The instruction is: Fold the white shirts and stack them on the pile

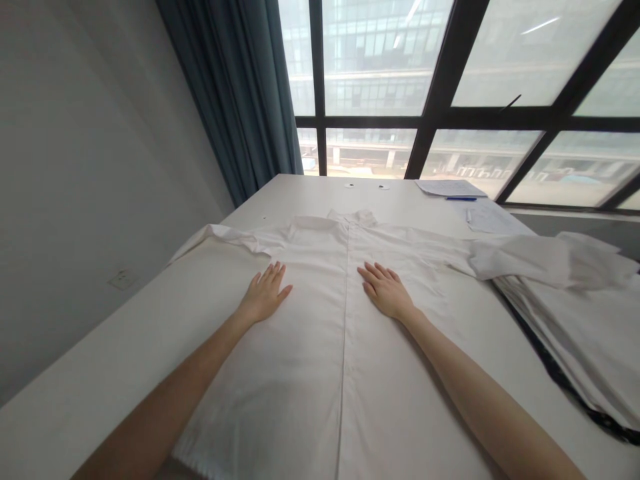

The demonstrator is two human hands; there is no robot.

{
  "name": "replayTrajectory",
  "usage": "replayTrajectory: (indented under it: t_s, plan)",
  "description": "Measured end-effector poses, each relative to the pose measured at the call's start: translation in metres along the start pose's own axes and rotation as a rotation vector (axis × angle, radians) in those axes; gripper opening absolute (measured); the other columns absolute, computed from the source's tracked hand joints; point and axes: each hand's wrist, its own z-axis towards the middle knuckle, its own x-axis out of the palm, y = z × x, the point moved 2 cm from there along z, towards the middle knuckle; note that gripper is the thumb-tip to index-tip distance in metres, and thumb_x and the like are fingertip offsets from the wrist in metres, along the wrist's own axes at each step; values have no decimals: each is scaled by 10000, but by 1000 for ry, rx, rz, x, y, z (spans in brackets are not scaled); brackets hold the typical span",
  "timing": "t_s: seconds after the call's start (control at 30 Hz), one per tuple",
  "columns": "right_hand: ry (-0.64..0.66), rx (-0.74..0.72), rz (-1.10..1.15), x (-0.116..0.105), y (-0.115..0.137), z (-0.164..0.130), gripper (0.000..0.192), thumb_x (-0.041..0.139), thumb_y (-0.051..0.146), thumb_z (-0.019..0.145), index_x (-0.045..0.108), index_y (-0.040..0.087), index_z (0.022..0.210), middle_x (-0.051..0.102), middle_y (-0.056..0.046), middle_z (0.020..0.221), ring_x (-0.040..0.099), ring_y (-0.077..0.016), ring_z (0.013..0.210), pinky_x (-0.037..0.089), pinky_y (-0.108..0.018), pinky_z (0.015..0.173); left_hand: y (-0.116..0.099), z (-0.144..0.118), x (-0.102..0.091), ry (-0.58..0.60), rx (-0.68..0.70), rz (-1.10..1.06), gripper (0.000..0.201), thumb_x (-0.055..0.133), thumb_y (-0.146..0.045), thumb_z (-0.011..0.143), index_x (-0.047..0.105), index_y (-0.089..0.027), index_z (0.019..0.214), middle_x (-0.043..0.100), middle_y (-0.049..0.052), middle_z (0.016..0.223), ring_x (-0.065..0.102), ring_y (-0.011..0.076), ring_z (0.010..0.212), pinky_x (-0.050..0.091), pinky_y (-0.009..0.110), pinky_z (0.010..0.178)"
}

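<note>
A white button-front shirt [310, 347] lies spread front side up, its collar at the far end and both sleeves stretched out sideways. My left hand [265, 293] rests flat on the shirt's left chest area, fingers spread, just below the left sleeve. On the other side of the front placket, my right hand [384, 289] lies palm down on the cloth with its fingers extended. Neither hand grips anything. The right sleeve reaches over a pile of folded white cloth [575, 333], while the left sleeve runs toward the table's left edge.
The shirt lies on a white table [120, 373]. Papers [450, 189], a blue pen [461, 199] and a small white object [469, 216] are at the far right. Beyond stand dark-framed windows [375, 67] and a blue curtain [240, 87]. A grey wall [85, 167] borders the left.
</note>
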Motion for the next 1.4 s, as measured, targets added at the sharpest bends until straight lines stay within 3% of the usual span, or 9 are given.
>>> replayTrajectory:
  t_s: [0.13, 0.3, 0.4, 0.73, 1.0, 1.1, 1.17, 1.27, 1.4]
  plan:
    - [-4, 0, 0, 0, 2, 0, 499, 283, 360, 997, 379, 266, 1478, 320, -9, 1561, 257, -238, 1436, 208, -435, 1148, -15, -19, -5, -84, -23, 0, 555, 318, -348, 970, 405, -28, 1416, 347, 220, 1510, 320, 321, 1412, 277, 501, 1126]
    - [-10, 3, 0, 1, 2, 0, 497, 282, 364, 998, 379, 272, 1477, 320, -4, 1561, 256, -233, 1437, 204, -432, 1149, -86, -92, -25, -145, 385, -104, 584, 333, -401, 988, 259, -140, 1506, 310, 126, 1555, 258, 231, 1445, 258, 430, 1152]
    - [-9, 5, 1, 1, 1, 0, 497, 284, 365, 998, 380, 272, 1477, 322, -5, 1560, 256, -227, 1437, 202, -429, 1150, -103, -129, -36, -89, 482, -98, 613, 371, -392, 981, 191, -188, 1531, 270, 75, 1577, 231, 221, 1454, 246, 423, 1156]
    - [0, 46, -7, -1, -2, 0, 498, 286, 400, 998, 373, 293, 1476, 313, 7, 1564, 256, -226, 1436, 202, -436, 1148, -52, -173, -34, -193, 379, 33, 828, 434, -593, 914, 137, -144, 1542, 338, 99, 1544, 286, 241, 1427, 208, 384, 1140]
    - [18, 205, -54, -2, -35, -2, 553, 275, 474, 990, 348, 253, 1491, 285, -41, 1575, 242, -277, 1438, 218, -511, 1130, -25, -204, -29, -220, 346, 59, 869, 472, -633, 876, 197, -134, 1532, 427, 118, 1492, 365, 258, 1379, 198, 386, 1146]
    - [26, 234, -75, 0, -42, -1, 581, 252, 484, 989, 321, 225, 1504, 258, -59, 1583, 229, -291, 1441, 215, -533, 1126, -18, -192, -28, -232, 297, 0, 681, 493, -545, 905, 341, -213, 1480, 538, 84, 1392, 457, 260, 1294, 265, 418, 1120]
    - [30, 233, -90, 2, -42, -1, 589, 239, 484, 989, 301, 222, 1513, 237, -64, 1589, 215, -297, 1445, 209, -542, 1126, -17, -167, -31, -256, 240, -85, 486, 475, -450, 935, 485, -245, 1376, 609, 81, 1261, 528, 259, 1194, 362, 436, 1056]
    - [31, 222, -107, 4, -39, 0, 598, 232, 480, 987, 287, 211, 1518, 229, -76, 1591, 207, -306, 1445, 208, -550, 1123, -25, -106, -35, -247, 211, -217, 379, 435, -348, 952, 572, -208, 1276, 619, 108, 1171, 552, 258, 1129, 438, 447, 1000]
    - [25, 217, -120, 5, -36, -3, 589, 234, 469, 986, 292, 217, 1516, 236, -82, 1589, 208, -307, 1445, 211, -556, 1118, -57, -4, -31, -117, 381, -377, 364, 371, -204, 935, 605, -174, 1212, 618, 93, 1205, 547, 197, 1166, 437, 369, 1042]
